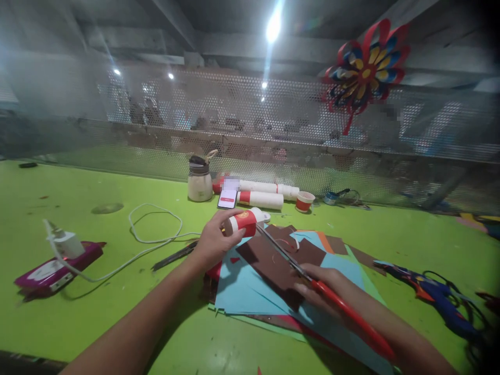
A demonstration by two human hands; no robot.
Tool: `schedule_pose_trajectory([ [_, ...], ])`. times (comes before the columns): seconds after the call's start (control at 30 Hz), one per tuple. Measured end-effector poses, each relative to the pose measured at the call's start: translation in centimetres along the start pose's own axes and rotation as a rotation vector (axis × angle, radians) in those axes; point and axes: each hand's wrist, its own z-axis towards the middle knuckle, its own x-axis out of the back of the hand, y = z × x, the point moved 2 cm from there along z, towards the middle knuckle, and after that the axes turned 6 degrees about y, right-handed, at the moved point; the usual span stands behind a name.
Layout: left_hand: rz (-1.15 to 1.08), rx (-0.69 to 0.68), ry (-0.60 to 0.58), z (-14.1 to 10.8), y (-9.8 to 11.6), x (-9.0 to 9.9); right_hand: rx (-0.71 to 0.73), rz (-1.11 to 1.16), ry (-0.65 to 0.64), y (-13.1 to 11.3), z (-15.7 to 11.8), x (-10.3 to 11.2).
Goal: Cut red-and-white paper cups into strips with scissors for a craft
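Observation:
My left hand [214, 238] is wrapped round a red and white paper cup [249, 221], which lies tilted on its side in the air. In my right hand [326, 286] is a pair of scissors [347, 312] with long red handles. Their metal blades point up and left, and the tips reach the cup's white end; whether they are cutting into it I cannot tell. Below both hands lie brown paper [279, 263] and light blue paper [246, 291] in an overlapping stack. A thin curled paper strip rests on the brown sheet.
A phone [228, 192] leans before white tubes [263, 200], beside a jar [200, 182] and another paper cup [304, 201]. A blue glue gun [437, 294] lies right. A purple power strip [58, 271] with a white cable is left. Perforated mesh [242, 125] borders the table's back.

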Motion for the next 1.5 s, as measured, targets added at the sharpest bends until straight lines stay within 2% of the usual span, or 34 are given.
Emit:
schedule_pose_trajectory([
  [0.07,0.028,-0.044,0.011,-0.4,0.2,-0.4,-0.031,-0.037,-0.038,0.3,0.5,-0.7],
  [0.27,0.062,-0.140,-0.001,-1.2,0.5,-1.3,-0.062,-0.331,0.054,1.4,0.0,-1.4],
  [0.43,0.014,-0.067,-0.097,-1.7,0.0,-1.7,0.044,-0.543,0.108,1.6,0.0,-1.2],
  [0.53,-0.032,-0.024,-0.136,-2.0,-0.1,-1.9,0.117,-0.558,0.134,1.7,0.2,-1.4],
  [0.9,0.189,-0.125,0.049,-3.1,1.1,-2.7,0.067,-0.452,0.130,1.4,-0.2,-2.0],
  [1.0,0.125,-0.030,-0.014,-2.9,1.3,-2.5,0.077,-0.391,0.127,1.7,0.2,-1.6],
  [1.17,-0.348,0.383,-0.181,-1.9,1.4,-1.6,0.071,-0.380,0.130,2.3,0.6,-0.6],
  [1.23,-0.455,0.488,-0.223,-1.7,1.4,-1.4,0.062,-0.408,0.119,2.4,0.6,-0.5],
  [1.33,-0.527,0.521,-0.258,-1.7,1.2,-1.5,0.040,-0.424,0.092,2.4,0.5,-0.6],
  [1.5,-0.560,0.515,-0.209,-1.8,1.1,-1.8,0.024,-0.475,0.068,2.1,0.4,-0.9],
])
